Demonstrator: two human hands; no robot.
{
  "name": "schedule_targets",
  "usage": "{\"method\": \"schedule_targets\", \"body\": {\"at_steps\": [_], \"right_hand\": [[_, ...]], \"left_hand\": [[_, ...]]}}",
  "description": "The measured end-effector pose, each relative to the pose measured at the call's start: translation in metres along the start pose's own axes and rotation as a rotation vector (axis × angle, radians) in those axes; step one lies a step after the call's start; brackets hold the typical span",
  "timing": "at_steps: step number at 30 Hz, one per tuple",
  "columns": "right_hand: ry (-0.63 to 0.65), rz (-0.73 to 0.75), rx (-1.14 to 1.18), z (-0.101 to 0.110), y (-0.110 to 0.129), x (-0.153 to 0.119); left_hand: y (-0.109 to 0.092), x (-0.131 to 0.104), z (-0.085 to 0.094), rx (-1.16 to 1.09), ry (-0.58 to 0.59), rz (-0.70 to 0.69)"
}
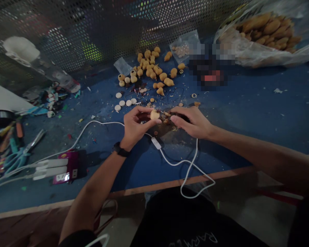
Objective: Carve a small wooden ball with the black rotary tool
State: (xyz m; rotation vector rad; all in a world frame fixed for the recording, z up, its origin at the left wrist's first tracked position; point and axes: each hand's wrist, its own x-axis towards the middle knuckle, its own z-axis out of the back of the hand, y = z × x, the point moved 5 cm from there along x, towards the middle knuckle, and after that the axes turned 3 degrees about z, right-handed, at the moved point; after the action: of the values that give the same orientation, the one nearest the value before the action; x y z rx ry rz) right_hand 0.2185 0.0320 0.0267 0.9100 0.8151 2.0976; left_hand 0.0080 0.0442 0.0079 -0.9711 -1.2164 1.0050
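A small pale gourd [155, 114] is pinched between the thumb and fingers of my left hand [136, 126], which wears a black wristband. My right hand [192, 120] closes around a thin pen-like corded tool [166, 113], its metal tip pointing at the gourd and close to it; whether they touch is unclear. Much of the tool's handle is hidden by my fingers. A white cable [197, 151] comes out below my right hand and loops to an inline switch [156, 143]. Chips and shavings lie under both hands.
Small gourds [149, 65] are heaped behind my hands, with white discs [128, 102] to their left. A large plastic bag of gourds [273, 31] stands back right. Scissors [23, 152] and a purple power strip [72, 168] lie left. The table's front edge [144, 189] is near me.
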Motion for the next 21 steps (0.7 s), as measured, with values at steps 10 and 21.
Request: {"method": "schedule_targets", "body": {"at_steps": [10,21], "right_hand": [[0.018,0.016,-0.009,0.0006,0.0024,0.0004],[-0.027,-0.009,0.015,0.0008,0.0013,0.0014]], "left_hand": [[-0.0017,0.0002,-0.0002,-0.015,-0.008,0.018],[-0.0003,-0.0003,0.0008,-0.034,-0.026,0.016]]}}
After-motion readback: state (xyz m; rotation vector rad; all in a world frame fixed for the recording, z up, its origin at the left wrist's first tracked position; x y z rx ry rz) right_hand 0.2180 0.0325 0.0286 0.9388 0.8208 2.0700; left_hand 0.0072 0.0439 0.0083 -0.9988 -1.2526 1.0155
